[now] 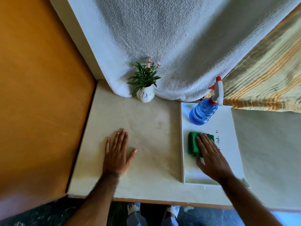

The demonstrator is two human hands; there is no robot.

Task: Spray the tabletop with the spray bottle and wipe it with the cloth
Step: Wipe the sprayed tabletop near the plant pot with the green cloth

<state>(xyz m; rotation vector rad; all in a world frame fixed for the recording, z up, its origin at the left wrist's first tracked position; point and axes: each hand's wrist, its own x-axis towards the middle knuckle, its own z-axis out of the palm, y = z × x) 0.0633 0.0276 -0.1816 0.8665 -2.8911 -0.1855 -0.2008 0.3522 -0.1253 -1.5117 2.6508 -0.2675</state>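
Note:
A folded green cloth (193,145) lies in a white tray (228,128) on the right of the cream tabletop (146,124). My right hand (211,155) rests flat on the cloth's right half, fingers spread, not gripping it. A blue spray bottle (202,113) with a white and red trigger head stands upright at the tray's far end, apart from both hands. My left hand (118,150) lies flat and open on the bare tabletop, left of the tray.
A small white vase with a green plant (145,88) stands at the table's back edge against a white towel (162,38). An orange wall (37,95) borders the left side. A striped fabric (268,82) hangs at the back right.

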